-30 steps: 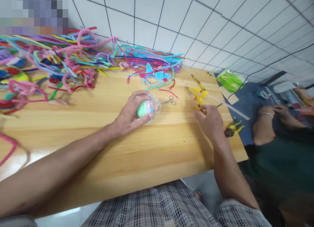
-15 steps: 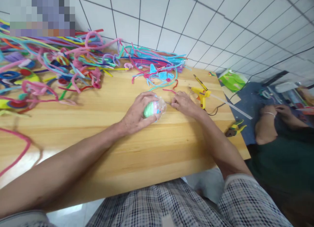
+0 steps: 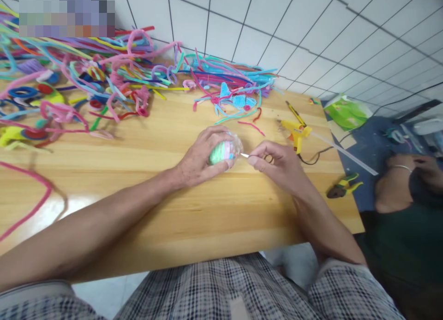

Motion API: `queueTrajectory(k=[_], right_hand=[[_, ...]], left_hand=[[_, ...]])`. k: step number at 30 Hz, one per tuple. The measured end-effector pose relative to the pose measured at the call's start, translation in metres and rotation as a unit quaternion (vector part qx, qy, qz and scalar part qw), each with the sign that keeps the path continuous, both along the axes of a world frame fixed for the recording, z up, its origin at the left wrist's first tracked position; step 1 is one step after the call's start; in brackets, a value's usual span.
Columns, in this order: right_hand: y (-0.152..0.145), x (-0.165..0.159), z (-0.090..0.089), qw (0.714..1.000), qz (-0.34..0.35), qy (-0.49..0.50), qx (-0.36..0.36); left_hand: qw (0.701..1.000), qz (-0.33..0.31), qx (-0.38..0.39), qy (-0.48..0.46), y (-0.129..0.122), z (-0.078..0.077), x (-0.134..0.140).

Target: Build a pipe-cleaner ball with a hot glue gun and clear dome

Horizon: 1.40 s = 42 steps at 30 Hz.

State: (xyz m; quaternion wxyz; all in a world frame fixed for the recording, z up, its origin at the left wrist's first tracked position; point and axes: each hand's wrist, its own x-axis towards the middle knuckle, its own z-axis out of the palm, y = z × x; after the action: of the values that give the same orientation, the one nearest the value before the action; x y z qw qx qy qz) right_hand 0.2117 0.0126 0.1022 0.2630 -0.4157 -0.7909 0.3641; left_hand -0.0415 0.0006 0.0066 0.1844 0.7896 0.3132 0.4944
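Note:
My left hand [image 3: 206, 156] wraps round a roundish ball-like piece [image 3: 220, 152], its fingers over the top and thumb along the near side. Green and pink bands run over the piece, and its right end looks clear with blue bits. Facing that end, my right hand [image 3: 275, 161] pinches a small pointed metal tool [image 3: 244, 155]. The bright tip lies at or very close to the clear end; whether they touch I cannot tell. A short pink chenille stem [image 3: 252, 126] lies on the table just beyond my hands.
Many chenille stems [image 3: 119, 82] are heaped at the back left, with a blue bundle [image 3: 238, 68] beside them. Right of my hand are a yellow glue gun [image 3: 296, 132], a utility knife [image 3: 295, 112] and pliers [image 3: 342, 187]. Another person's arm [image 3: 394, 184] shows at far right.
My right hand has turned and drawn back slightly from the ball-like piece, bringing the pointed tool's bright tip into sight. The left hand keeps its hold. The whole view has shifted a little.

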Motion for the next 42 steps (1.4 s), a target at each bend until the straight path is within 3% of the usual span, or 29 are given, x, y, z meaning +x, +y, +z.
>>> queueTrajectory(k=[10,20,29,35,42], right_hand=[[0.002,-0.010,-0.013,0.999,0.021,-0.016,0.017],[0.002,-0.010,-0.012,0.999,0.025,-0.015,0.037],[0.001,-0.014,-0.011,1.000,0.006,-0.004,0.000],[0.001,-0.016,-0.012,0.998,0.001,0.015,-0.063],[0.001,-0.018,-0.013,0.997,-0.013,0.029,-0.075]], left_hand=[[1.000,-0.008,-0.021,0.012,-0.003,0.005,-0.003],[1.000,0.000,-0.023,0.013,-0.005,0.005,-0.001],[1.000,-0.003,-0.018,0.009,-0.005,0.004,-0.001],[1.000,-0.001,-0.018,0.018,-0.005,0.006,-0.001],[1.000,0.000,-0.010,0.018,-0.006,0.007,-0.001]])
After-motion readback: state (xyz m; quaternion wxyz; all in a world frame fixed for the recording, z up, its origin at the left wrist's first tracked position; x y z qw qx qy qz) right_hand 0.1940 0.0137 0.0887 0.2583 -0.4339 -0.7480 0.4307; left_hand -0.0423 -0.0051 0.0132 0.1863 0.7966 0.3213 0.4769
